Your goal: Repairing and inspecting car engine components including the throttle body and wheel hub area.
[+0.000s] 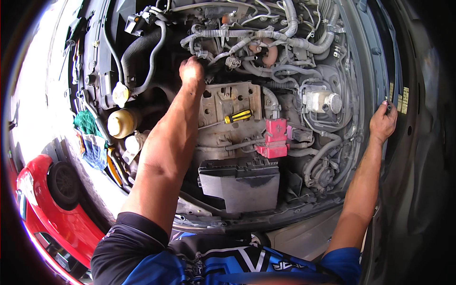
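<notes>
Head view: a small dark cylinder (389, 109) sits clamped in the right hand (383, 124) beside the cowl panel (368, 61), while the left hand (192, 71) reaches down among engine parts.

The left hand's fingertips are hidden just below a corrugated wiring conduit (223, 33), so I cannot tell whether they are apart, together or closed on something. Near that forearm, a yellow-and-black screwdriver (238, 116) lies by the lower edge of a dirty metal battery tray (217, 97). Beyond are a red terminal cover (276, 133), a black fuse box (249, 187), a white-capped fluid reservoir (323, 101) and, outside, a red car (69, 213).
</notes>
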Demonstrator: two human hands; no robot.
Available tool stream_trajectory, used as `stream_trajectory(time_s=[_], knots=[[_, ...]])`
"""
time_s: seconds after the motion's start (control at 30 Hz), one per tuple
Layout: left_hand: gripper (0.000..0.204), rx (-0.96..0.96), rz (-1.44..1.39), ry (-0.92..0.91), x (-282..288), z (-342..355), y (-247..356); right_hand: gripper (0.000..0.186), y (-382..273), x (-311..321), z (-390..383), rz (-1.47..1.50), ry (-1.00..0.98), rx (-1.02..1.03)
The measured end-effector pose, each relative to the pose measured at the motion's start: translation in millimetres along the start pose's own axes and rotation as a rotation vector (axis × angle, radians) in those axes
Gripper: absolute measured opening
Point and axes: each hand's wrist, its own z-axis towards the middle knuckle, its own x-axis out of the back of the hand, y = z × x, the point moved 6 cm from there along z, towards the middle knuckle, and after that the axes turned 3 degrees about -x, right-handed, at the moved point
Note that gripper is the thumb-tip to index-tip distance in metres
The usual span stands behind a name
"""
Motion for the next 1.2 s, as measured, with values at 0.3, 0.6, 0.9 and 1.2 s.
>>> stream_trajectory(time_s=[0.3, 0.6, 0.9, 1.2], knots=[[0.018, -0.040, 0.089, -0.009, 4.2, 4.4, -12.5, 0.032, -3.0, 1.9, 0.2, 0.017, -0.006, -0.016], [0.020, 0.028, -0.614, -0.020, -12.4, -17.2, 1.4, 0.033, -0.7, -0.1, 0.9, 0.018, 0.001, -0.007], [0.025, -0.243, 0.146, 0.227, 3.2, -23.1, 12.0, 0.034, -0.2, -0.1, 0.9, 0.003, -0.015, -0.039], [0.021, -0.211, -0.134, 0.128, 2.0, -29.5, 21.7, 0.035, -2.7, 1.6, 1.0, -0.001, -0.004, -0.058]])
